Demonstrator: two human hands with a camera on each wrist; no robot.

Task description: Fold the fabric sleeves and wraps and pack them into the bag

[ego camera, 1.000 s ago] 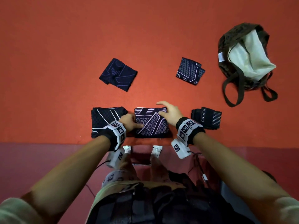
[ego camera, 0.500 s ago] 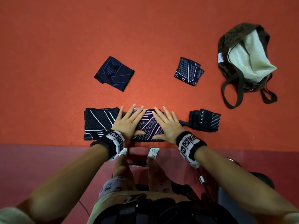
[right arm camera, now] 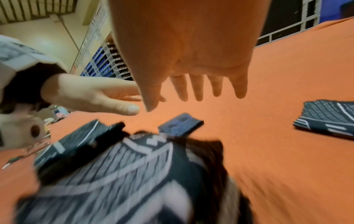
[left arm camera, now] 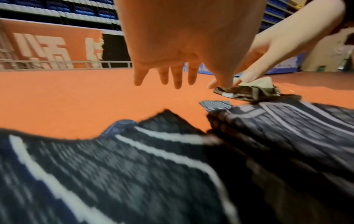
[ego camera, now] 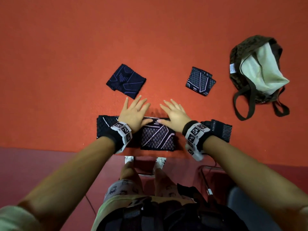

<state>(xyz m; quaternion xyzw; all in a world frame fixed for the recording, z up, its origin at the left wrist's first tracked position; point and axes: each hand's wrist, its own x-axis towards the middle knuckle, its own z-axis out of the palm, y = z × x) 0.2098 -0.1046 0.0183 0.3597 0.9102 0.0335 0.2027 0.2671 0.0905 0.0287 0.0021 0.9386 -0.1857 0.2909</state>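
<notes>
Both hands flat, fingers straight and spread, holding nothing: my left hand (ego camera: 134,112) and right hand (ego camera: 174,114) hang w/ palms over the far edge of the folded sleeve (ego camera: 157,138) and fingers out past it above the orange mat (ego camera: 66,64); wrist views show air under the fingertips, so no contact there. Can't tell if the palm heels touch the fabric. The sleeve lies right below my wrists, long axis left–right, its unfolded-looking part running out under my left wrist. Further out: a purple-lined folded piece (ego camera: 126,80) just beyond my left fingertips, a white-lined folded piece (ego camera: 200,81) ahead and to the right, nearer my right hand but apart from it. A dark ribbed wrap (ego camera: 220,130) sits just beside my right wrist. The bag (ego camera: 256,72) lies far right, mouth open w/ pale lining showing, well apart from everything, so the right hand is the nearer one for packing. My guess: folding's nearly done, nothing's in the bag yet, next reach goes fwd to the two far pieces.
</notes>
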